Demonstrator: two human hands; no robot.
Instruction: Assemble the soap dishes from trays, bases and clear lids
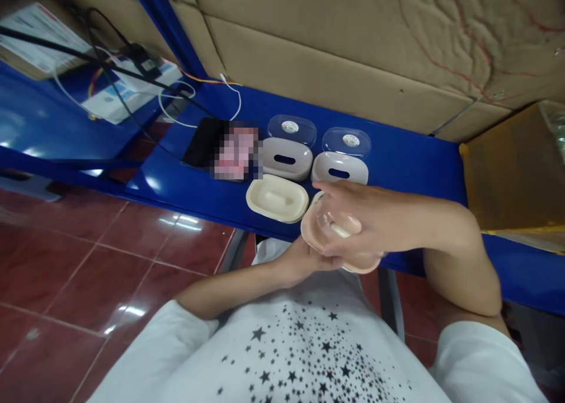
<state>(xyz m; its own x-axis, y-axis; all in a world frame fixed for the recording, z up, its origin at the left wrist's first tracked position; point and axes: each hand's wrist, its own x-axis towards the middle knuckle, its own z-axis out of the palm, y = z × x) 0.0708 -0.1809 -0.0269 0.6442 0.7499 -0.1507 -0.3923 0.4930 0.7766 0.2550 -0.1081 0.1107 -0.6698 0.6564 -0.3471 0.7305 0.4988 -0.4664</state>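
Over the near edge of the table, both hands are on a pale pink oval dish, which looks like a soap dish. My left hand grips it from below and the left side. My right hand reaches across its top, fingers curled round it. Something clear and shiny shows inside the dish, partly covered by the right hand, so I cannot tell its shape. Just left of the hands lies a cream oval dish. Behind are a grey slotted oval dish and a whiter slotted one, partly hidden by my right hand.
Two clear oval lids with round stickers, a left lid and a right lid, lie at the back. A blurred-out phone-like object sits left. A taped carton stands right. Cables and a power strip are at far left.
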